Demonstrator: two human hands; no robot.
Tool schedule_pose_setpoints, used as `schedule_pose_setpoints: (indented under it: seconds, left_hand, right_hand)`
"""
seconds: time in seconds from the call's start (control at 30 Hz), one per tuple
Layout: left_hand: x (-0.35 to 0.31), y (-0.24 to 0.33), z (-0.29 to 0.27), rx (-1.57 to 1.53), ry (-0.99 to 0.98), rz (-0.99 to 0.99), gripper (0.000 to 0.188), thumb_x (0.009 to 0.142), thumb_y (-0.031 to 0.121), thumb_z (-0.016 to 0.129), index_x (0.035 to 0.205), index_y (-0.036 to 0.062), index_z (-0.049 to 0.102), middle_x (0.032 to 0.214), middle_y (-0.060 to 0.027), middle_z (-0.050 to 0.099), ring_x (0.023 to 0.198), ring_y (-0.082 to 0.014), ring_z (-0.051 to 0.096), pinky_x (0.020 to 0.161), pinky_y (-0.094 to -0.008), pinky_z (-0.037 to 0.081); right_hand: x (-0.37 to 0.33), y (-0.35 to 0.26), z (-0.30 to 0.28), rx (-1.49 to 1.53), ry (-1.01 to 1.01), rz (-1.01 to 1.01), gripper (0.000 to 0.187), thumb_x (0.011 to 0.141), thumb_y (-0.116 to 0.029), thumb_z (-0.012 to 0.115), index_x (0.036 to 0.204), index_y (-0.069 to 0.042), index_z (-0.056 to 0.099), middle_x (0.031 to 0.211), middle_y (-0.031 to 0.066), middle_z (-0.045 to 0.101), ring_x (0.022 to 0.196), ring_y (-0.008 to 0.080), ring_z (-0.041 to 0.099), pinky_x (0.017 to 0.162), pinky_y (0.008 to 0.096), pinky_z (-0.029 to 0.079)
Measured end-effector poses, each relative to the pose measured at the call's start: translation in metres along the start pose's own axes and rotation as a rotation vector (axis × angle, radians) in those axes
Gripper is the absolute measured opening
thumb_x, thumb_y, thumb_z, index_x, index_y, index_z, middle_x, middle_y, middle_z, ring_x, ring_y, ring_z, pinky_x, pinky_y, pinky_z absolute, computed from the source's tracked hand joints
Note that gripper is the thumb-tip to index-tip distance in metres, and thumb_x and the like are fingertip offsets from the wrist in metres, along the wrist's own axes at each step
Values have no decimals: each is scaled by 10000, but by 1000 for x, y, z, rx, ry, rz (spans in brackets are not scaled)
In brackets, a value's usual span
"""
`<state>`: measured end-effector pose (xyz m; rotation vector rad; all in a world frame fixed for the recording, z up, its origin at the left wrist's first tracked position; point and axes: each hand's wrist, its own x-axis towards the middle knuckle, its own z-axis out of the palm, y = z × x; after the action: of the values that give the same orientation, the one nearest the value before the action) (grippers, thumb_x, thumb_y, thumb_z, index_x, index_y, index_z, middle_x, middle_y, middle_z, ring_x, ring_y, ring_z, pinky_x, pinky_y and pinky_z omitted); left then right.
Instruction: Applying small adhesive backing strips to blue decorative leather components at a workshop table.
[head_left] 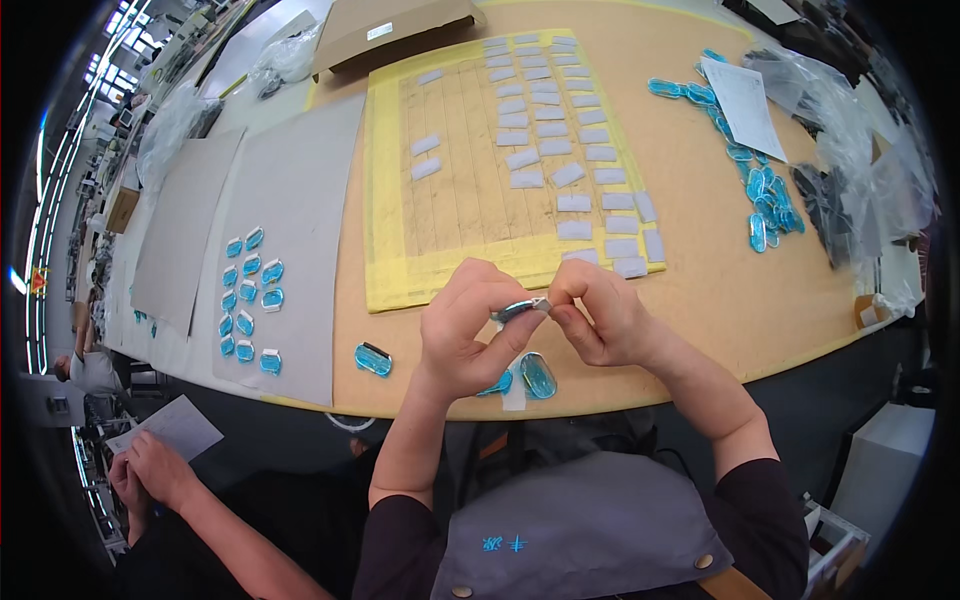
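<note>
My left hand [470, 325] is closed around a blue oval piece [513, 311] with a shiny edge, held above the near edge of the table. Thumb and forefinger of my right hand [608, 318] pinch a small pale strip [541, 303] at the end of that piece. Beneath my hands lies a larger blue oval piece [538, 377], beside another one partly covered by my left wrist. A white slip [514, 397] sticks out between them. Left of my forearm rests a blue oval piece with a dark strip [374, 360] along its top.
A yellow-edged board [390, 290] with rows of pale grey rectangles stands ahead. Blue pieces sit in rows on a grey sheet [300, 200] at left. A blue pile [770, 205] and a white paper [745, 105] lie far right. Another person's hands [150, 470] hold paper at lower left.
</note>
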<state>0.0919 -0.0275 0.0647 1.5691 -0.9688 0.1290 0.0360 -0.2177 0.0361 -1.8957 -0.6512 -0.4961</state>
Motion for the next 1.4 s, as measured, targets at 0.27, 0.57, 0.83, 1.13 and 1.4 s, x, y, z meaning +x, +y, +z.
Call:
schedule_pose_setpoints:
  seconds: [0.27, 0.57, 0.83, 1.13, 1.4]
  left_hand:
    - [14, -17, -3, 26, -77, 215, 223, 725, -62, 730, 904, 20, 625, 752, -66, 591, 615, -177, 486, 570, -298, 379]
    - [9, -28, -4, 182, -111, 262, 261, 655, -33, 742, 885, 26, 632, 738, -59, 586, 602, -225, 511, 587, -335, 405]
    - [7, -30, -3, 148, -139, 270, 236, 662, -7, 750, 862, 20, 630, 717, -68, 585, 582, -229, 485, 565, -336, 390]
    - [3, -29, -1, 122, -184, 230, 211, 663, -1, 746, 836, 25, 629, 712, -71, 578, 595, -249, 495, 571, -336, 397]
    - [-6, -27, -6, -724, -37, -831, 142, 908, 138, 670, 933, 6, 625, 804, -6, 645, 723, -47, 563, 640, -212, 450]
  right_hand:
    - [8, 2, -1, 14, 94, 15, 147, 823, 19, 648, 907, -31, 538, 750, 71, 566, 635, 211, 552, 556, 305, 440]
    - [15, 5, -10, -45, 129, -18, 226, 670, 57, 748, 837, -43, 632, 735, 58, 626, 630, 194, 605, 529, 285, 458]
    - [16, 3, -11, -25, 71, -41, 264, 638, 80, 727, 856, -48, 649, 730, 54, 613, 618, 199, 593, 514, 293, 450]
    - [14, 0, -12, -45, 35, -58, 217, 622, 75, 697, 791, -49, 638, 722, 51, 601, 607, 200, 568, 510, 291, 446]
    - [11, -1, -7, 499, 20, 693, 129, 927, -98, 630, 916, 30, 625, 764, -3, 610, 702, 39, 544, 624, 205, 455]
